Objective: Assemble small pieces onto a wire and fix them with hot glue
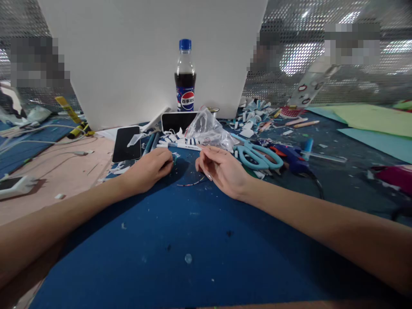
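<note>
My left hand [151, 168] rests at the far part of the blue mat [180, 240] with its fingers curled in. A small greenish bit shows at its fingertips, but what it holds is hidden. Across a small gap, my right hand [223, 169] is closed in a pinch, palm turned partly up. From its lower fingers a thin, dark strand with light specks [189, 185] curves left over the mat. Just beyond both hands lie a white pen [188, 146] and a clear plastic bag [209, 128]. Light blue scissors [257, 155] lie right beside my right hand.
A cola bottle [185, 79] stands behind, before a white board [138, 56]. Phones [127, 143] lie left of it. To the right are paper scraps [254, 115], a blue glue gun [291, 159] and coloured sheets [376, 120]. A yellow cutter [68, 110] and cables lie left.
</note>
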Demonstrator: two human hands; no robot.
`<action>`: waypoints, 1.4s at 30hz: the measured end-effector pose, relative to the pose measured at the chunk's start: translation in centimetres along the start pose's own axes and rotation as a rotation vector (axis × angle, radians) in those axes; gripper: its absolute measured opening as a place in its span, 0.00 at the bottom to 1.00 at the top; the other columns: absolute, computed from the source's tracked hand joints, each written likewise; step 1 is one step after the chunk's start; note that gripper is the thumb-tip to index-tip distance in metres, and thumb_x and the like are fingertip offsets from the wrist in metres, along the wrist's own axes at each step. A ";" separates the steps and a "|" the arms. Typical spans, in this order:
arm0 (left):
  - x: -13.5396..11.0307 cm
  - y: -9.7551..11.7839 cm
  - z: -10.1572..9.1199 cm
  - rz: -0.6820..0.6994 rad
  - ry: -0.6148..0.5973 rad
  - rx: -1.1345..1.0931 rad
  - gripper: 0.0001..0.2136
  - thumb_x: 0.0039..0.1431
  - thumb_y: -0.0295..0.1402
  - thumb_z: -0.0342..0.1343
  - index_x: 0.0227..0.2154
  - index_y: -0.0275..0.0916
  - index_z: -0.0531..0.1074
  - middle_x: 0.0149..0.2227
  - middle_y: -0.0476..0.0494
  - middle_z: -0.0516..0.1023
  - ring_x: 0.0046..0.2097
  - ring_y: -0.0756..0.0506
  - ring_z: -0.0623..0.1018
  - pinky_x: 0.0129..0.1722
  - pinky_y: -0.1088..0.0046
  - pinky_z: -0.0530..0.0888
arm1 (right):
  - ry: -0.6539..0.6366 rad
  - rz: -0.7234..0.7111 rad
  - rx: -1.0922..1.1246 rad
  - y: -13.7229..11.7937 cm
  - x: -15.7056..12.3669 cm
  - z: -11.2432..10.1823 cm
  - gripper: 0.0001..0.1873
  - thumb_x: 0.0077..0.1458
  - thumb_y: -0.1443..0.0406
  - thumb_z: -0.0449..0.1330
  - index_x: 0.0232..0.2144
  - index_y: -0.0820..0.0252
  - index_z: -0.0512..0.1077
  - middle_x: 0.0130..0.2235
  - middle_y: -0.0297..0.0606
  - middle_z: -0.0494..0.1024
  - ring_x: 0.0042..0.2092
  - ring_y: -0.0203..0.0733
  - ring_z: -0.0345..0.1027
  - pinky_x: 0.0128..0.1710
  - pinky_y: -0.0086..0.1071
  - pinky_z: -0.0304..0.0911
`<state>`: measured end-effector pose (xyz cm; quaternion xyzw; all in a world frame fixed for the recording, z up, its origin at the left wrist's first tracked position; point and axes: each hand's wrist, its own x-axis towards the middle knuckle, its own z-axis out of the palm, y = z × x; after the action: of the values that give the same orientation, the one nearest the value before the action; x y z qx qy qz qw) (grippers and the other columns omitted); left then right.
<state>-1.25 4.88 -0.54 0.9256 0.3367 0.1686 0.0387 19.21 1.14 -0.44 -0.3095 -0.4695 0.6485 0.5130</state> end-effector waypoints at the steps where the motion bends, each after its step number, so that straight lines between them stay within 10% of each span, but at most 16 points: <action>1: -0.1 0.0 -0.1 -0.032 0.023 -0.022 0.07 0.60 0.29 0.42 0.26 0.38 0.58 0.27 0.49 0.63 0.30 0.51 0.64 0.30 0.75 0.62 | 0.003 0.003 -0.004 0.0 0.0 0.0 0.21 0.59 0.68 0.48 0.15 0.60 0.65 0.14 0.32 0.63 0.25 0.34 0.61 0.32 0.29 0.60; 29: -0.4 0.5 -0.8 -0.182 0.063 -0.155 0.10 0.61 0.32 0.41 0.23 0.38 0.57 0.24 0.51 0.60 0.28 0.51 0.62 0.29 0.73 0.60 | -0.067 -0.094 -0.263 0.1 -0.8 0.7 0.18 0.58 0.67 0.51 0.17 0.61 0.65 0.14 0.29 0.66 0.16 0.26 0.57 0.17 0.24 0.55; 37: -1.5 4.1 0.1 -0.480 0.148 -1.176 0.08 0.57 0.38 0.49 0.28 0.38 0.64 0.26 0.51 0.63 0.27 0.53 0.62 0.27 0.78 0.62 | -0.061 -0.433 -0.787 -0.5 -2.3 1.4 0.18 0.60 0.64 0.49 0.18 0.60 0.61 0.18 0.29 0.64 0.20 0.29 0.60 0.24 0.28 0.59; 42: -1.6 5.1 0.1 -0.542 0.085 -1.362 0.08 0.55 0.34 0.51 0.24 0.37 0.64 0.25 0.52 0.61 0.26 0.54 0.60 0.27 0.81 0.62 | -0.133 -0.664 -0.991 -0.4 -2.9 1.5 0.17 0.59 0.69 0.47 0.19 0.60 0.61 0.20 0.32 0.64 0.25 0.33 0.58 0.28 0.30 0.56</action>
<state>0.75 -0.06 -0.12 0.5733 0.3756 0.3609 0.6325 18.84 -2.03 0.27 -0.3075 -0.8186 0.1751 0.4524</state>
